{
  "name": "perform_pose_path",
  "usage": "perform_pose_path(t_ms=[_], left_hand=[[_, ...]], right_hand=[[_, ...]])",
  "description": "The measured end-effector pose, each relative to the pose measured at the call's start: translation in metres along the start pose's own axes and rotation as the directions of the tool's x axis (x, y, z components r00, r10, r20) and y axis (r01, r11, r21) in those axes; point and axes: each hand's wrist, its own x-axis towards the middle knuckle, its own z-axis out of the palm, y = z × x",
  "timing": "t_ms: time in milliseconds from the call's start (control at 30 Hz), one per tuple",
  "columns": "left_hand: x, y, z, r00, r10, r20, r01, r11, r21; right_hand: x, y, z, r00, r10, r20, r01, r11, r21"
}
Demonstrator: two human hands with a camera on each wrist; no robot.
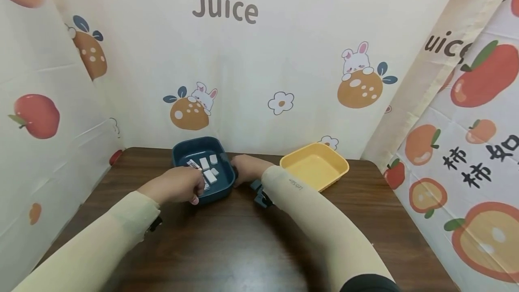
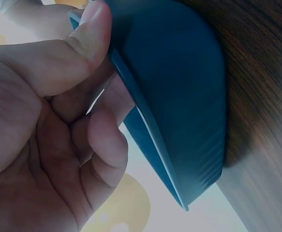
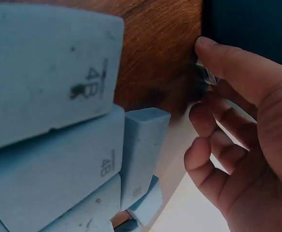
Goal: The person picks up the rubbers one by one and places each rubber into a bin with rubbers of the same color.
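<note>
Head: arms (image 1: pixel 320 213) fwd, L grip (image 1: pixel 180 184) pinches bin rim (image 2: pixel 153 130), R grip (image 1: pixel 249 169) shiny bit (image 3: pixel 207 73).

Curtained-off work booth, wider room hidden: fruit-print cloth (image 1: pixel 279 57) on three sides, dark wood-grain table (image 1: pixel 219 247).

Blue bin (image 2: pixel 179 77): we see smooth plastic
Yellow tray (image 1: pixel 313 168): smooth plastic
Tabletop (image 1: pixel 227 238): wood grain, glossy in light
4B blocks (image 3: pixel 39 77): matt, specked surfaces
2 sleeves (image 1: pixel 324 220): we see matt cloth

Pale cream sleeves (image 1: pixel 320 220), small lettering (image 1: pixel 296 184)
</note>
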Motion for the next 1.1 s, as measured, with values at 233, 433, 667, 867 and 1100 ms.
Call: perform_pose_path(t_ms=[233,433,667,867,1100], left_hand=[[0.001,0.000,0.000,1.000,-0.001,0.007,0.001,1.000,0.004],[-0.001,0.001,0.000,1.000,-0.004,0.004,0.004,1.000,0.001],[-0.004,0.002,-0.003,1.000,0.000,-0.001,0.000,1.000,-0.002],[-0.007,0.001,-0.003,1.000,-0.003,-0.004,0.003,1.000,-0.007],[-0.008,0.002,-0.003,1.000,0.015,-0.027,-0.015,1.000,-0.002]], right_hand=[[-0.012,-0.004,-0.007,0.996,0.089,-0.009,-0.089,0.996,0.018],[-0.023,-0.009,-0.024,0.992,0.095,-0.083,-0.097,0.995,-0.027],[-0.028,-0.027,-0.049,0.975,0.063,-0.213,-0.071,0.997,-0.028],[-0.028,-0.061,-0.061,0.988,-0.012,-0.153,-0.005,0.994,-0.108],[-0.017,-0.087,-0.054,0.998,-0.023,-0.054,0.007,0.964,-0.264]])
